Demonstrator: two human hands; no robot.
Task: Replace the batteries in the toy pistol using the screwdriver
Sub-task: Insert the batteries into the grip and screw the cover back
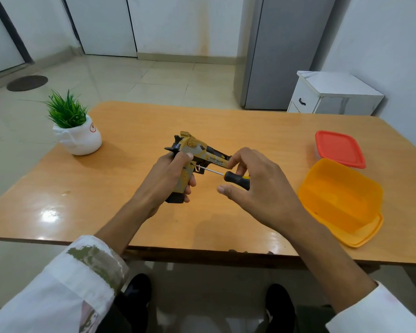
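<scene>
Your left hand (171,179) grips the pistol (197,155) above the desk (130,131); your right hand (255,186) pinches the screwdriver (235,179), tip at the grip. Keep the shaft square to the screw, pressing firmly while turning.

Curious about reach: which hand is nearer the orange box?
Right. The right hand, with the screwdriver, is left of the orange box; the left hand, gripping the toy pistol, is farther left.

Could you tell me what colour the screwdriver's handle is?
The screwdriver handle is black with yellow; head view.
</scene>
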